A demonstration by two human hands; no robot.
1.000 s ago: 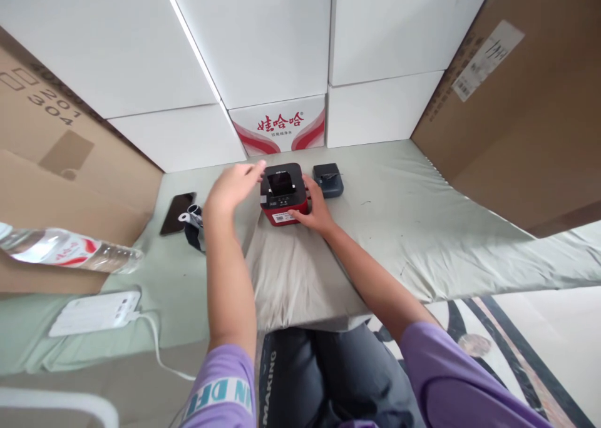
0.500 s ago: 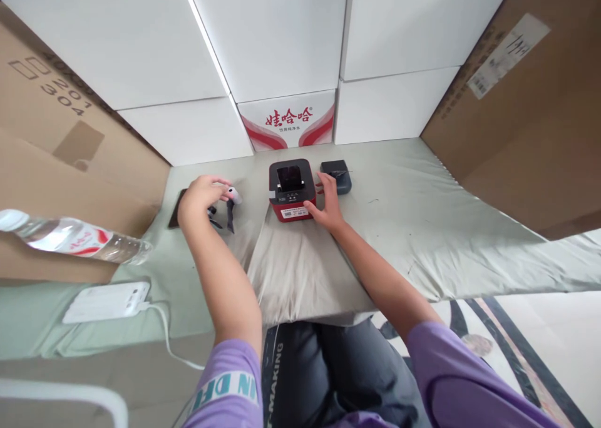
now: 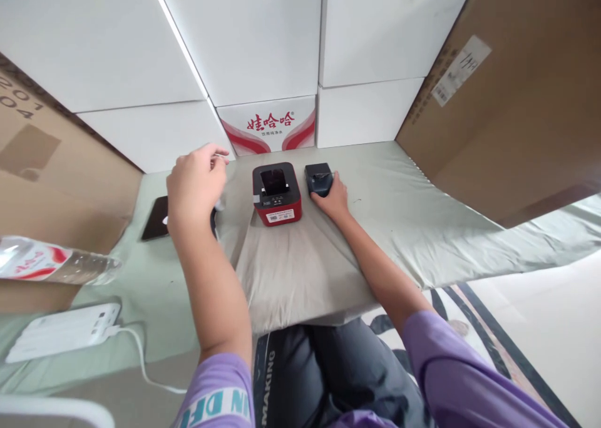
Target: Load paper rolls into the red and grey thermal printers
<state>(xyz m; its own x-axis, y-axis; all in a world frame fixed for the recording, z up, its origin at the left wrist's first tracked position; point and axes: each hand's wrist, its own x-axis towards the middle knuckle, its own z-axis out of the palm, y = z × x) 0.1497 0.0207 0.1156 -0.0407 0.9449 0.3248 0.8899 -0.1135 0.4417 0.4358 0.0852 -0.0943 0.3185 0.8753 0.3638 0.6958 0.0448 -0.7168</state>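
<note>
Right hand [image 3: 336,199] grips 1 dark device [image 3: 317,173]; left hand [image 3: 197,183], grip unclear; 1 red machine [image 3: 276,196].

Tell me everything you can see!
Device: one, red-black, centre
Gadget: one, navy, beside device
Slab: one, black, left
Partly hidden items: count unclear, pale and dark, near slab
Bottle: one, clear, left
Pack: one, white, lower left
Cable: one, white, at pack
Bar: one, white, bottom left
Plain boxes: five-plus, white, back
Printed box: one, white-red, back
Cardboard boxes: two, brown, sides
Cloth: count unclear, greenish, underneath
Floor: one, multicoloured, lower right
Trousers: one pair, dark, bottom
Sleeves: two, purple, bottom
Left hand: one, bare, near slab
Right hand: one, bare, on gadget
</note>
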